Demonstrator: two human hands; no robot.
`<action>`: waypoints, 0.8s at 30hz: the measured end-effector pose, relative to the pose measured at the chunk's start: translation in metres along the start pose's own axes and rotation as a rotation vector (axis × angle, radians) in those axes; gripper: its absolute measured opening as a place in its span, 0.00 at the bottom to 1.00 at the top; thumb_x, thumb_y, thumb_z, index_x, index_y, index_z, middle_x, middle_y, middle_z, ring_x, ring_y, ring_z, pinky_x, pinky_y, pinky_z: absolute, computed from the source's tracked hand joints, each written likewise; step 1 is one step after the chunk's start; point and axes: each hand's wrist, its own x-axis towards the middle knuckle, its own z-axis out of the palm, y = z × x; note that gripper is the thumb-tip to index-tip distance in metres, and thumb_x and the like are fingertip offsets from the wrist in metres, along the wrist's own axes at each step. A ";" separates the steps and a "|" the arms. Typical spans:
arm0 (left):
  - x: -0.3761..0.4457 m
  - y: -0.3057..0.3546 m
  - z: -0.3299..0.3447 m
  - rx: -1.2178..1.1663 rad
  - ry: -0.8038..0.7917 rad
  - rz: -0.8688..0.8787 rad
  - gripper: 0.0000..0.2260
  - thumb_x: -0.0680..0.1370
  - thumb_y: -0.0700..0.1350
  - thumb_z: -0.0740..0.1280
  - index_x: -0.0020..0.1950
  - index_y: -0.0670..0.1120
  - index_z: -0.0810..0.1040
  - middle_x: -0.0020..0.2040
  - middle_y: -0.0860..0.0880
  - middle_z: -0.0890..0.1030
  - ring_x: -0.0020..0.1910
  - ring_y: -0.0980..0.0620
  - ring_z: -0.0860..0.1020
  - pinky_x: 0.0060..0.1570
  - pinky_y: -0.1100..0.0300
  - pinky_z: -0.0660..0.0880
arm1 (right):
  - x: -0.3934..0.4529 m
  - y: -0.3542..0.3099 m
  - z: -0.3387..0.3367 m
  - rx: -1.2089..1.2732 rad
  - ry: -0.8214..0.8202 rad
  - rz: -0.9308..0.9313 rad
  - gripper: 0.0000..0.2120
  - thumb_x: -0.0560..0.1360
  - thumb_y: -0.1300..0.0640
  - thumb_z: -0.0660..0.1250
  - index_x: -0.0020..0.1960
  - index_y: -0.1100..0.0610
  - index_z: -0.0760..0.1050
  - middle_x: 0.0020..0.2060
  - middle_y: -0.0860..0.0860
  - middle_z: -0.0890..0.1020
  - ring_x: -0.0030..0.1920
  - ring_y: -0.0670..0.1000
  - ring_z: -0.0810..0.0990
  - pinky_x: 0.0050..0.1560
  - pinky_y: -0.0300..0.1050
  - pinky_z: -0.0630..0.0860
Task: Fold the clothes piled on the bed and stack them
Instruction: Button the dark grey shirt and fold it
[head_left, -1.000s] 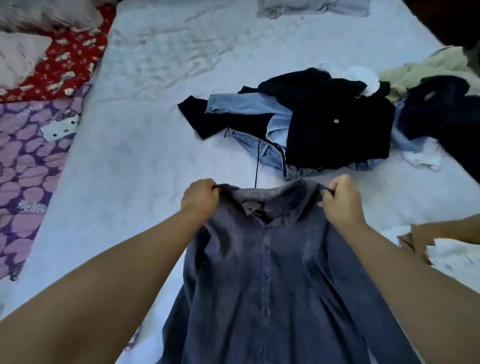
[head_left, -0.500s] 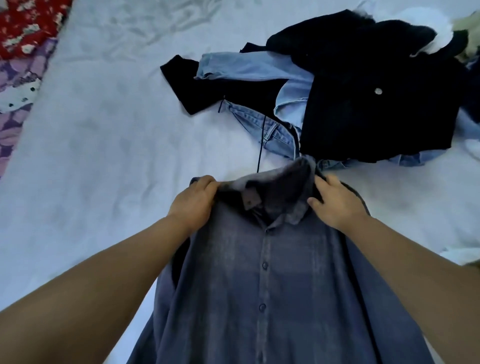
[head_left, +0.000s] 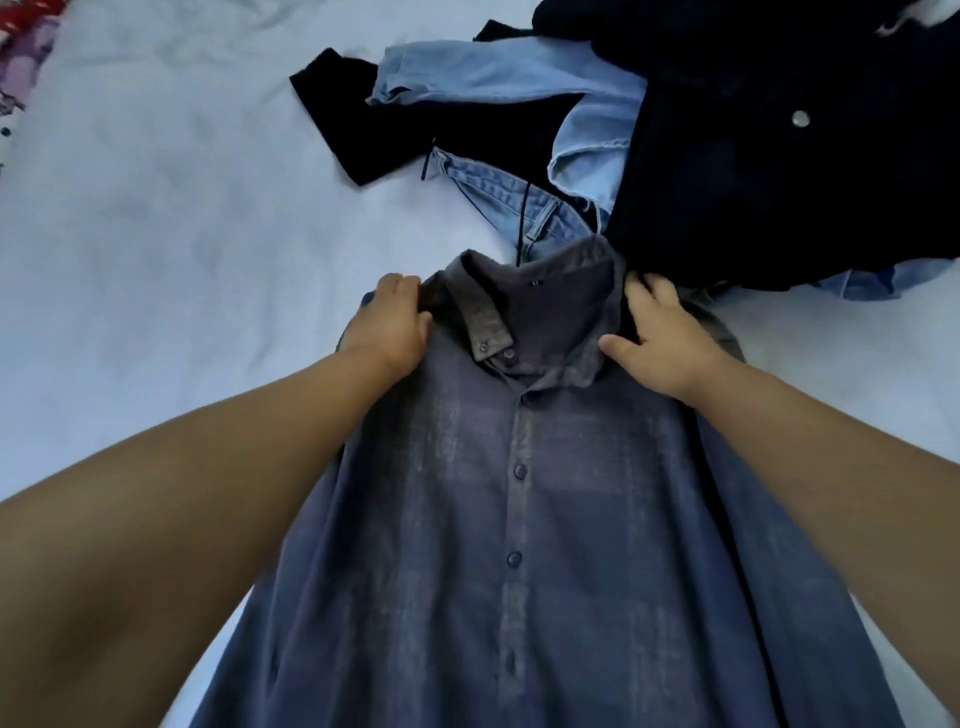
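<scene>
This is a bedroom in someone's home. A wide bed (head_left: 171, 218) fills nearly the whole view, spread with a pale, faintly creased sheet. At its far left edge a strip of patterned bedding (head_left: 21, 57) in red and purple shows, the soft household kind. Everyday clothing lies loose on the sheet: a heap (head_left: 675, 130) of dark garments mixed with light blue denim near the top right, and a grey-blue buttoned shirt (head_left: 519, 519) spread flat in front. Bare forearms reach over it. Plain daylight falls softly across everything.
</scene>
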 end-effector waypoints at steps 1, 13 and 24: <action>-0.008 -0.002 0.010 -0.029 -0.075 0.025 0.26 0.81 0.47 0.59 0.77 0.45 0.55 0.77 0.42 0.49 0.72 0.40 0.62 0.67 0.50 0.63 | -0.006 -0.001 0.007 0.015 -0.010 0.010 0.35 0.79 0.51 0.61 0.78 0.57 0.45 0.77 0.56 0.43 0.75 0.57 0.53 0.71 0.47 0.57; -0.142 0.001 0.110 0.298 -0.155 0.254 0.33 0.72 0.61 0.30 0.75 0.51 0.36 0.73 0.53 0.30 0.71 0.51 0.29 0.70 0.49 0.32 | -0.121 -0.015 0.145 -0.241 0.267 -0.119 0.22 0.74 0.51 0.54 0.61 0.60 0.76 0.60 0.57 0.78 0.62 0.60 0.76 0.60 0.59 0.74; -0.274 -0.031 0.149 0.182 0.066 0.383 0.23 0.78 0.53 0.52 0.73 0.48 0.61 0.74 0.46 0.60 0.74 0.42 0.57 0.70 0.46 0.52 | -0.241 -0.018 0.209 -0.217 0.222 -0.050 0.23 0.80 0.51 0.49 0.71 0.56 0.67 0.72 0.54 0.66 0.74 0.53 0.58 0.72 0.55 0.52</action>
